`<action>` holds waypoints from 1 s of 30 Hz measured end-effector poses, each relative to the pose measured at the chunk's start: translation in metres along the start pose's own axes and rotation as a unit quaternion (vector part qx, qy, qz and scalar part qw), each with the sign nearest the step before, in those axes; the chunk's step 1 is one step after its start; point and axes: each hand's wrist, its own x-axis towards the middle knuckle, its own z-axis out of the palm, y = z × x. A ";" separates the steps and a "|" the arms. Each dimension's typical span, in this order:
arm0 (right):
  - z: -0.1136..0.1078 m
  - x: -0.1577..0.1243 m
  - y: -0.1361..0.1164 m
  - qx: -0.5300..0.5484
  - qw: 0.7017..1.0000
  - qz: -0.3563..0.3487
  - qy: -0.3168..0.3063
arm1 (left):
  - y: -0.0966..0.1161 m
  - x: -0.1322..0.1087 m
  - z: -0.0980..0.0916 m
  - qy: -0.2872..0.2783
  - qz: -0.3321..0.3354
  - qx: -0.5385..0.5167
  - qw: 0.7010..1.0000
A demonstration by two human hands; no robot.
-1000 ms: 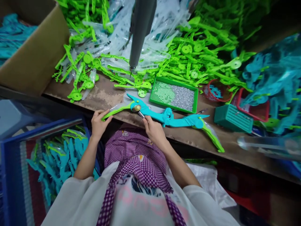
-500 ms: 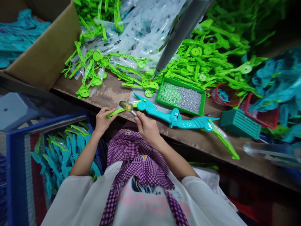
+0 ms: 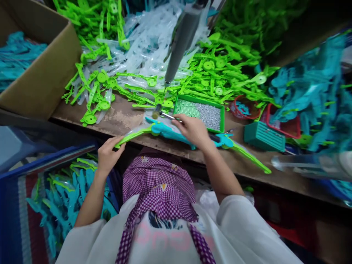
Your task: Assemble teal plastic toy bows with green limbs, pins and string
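A toy bow point(image 3: 172, 132) of teal plastic with lime-green limbs lies along the front edge of the workbench. My left hand point(image 3: 110, 153) is closed on the tip of its left green limb point(image 3: 136, 135). In my right hand point(image 3: 194, 131) is the metal handle of a small mallet point(image 3: 156, 111) with a dark and yellow head. The mallet head is raised just above the bow's left joint. My right hand and forearm hide the middle of the bow. Behind it stands a green tray point(image 3: 222, 119) of small silvery metal pieces.
Piles of green parts point(image 3: 203, 73) and clear plastic parts point(image 3: 148, 40) cover the back. A grey power screwdriver point(image 3: 180, 44) hangs over the bench. A cardboard box point(image 3: 41, 73) stands left, a teal basket point(image 3: 264, 136) right. Teal-green bows point(image 3: 71, 194) fill a crate at lower left.
My right hand has moved right and up, with the mallet head now above the bow's left joint. My left hand stays on the green limb's tip. The whole view has shifted slightly.
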 end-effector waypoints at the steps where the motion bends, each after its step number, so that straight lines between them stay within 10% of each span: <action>1: -0.010 -0.002 0.022 -0.039 0.998 0.037 0.018 | 0.003 0.000 -0.007 0.002 0.020 0.002 1.000; 7: -0.043 0.043 0.131 -0.124 0.967 0.168 0.147 | 0.017 0.030 -0.029 0.009 0.003 -0.061 0.998; 14: -0.039 0.123 0.139 -0.088 0.985 0.126 0.078 | 0.019 0.068 -0.010 0.052 -0.194 -0.151 0.968; 19: -0.069 0.028 0.125 -0.037 0.978 0.021 0.205 | 0.013 0.061 -0.006 0.070 -0.202 -0.178 0.961; 24: -0.029 -0.100 0.112 -0.019 0.907 0.169 0.384 | 0.015 0.060 -0.008 0.098 -0.176 -0.178 0.963; 30: 0.016 -0.113 0.109 -0.024 0.945 0.134 0.297 | 0.024 0.069 -0.010 0.085 -0.119 -0.149 0.978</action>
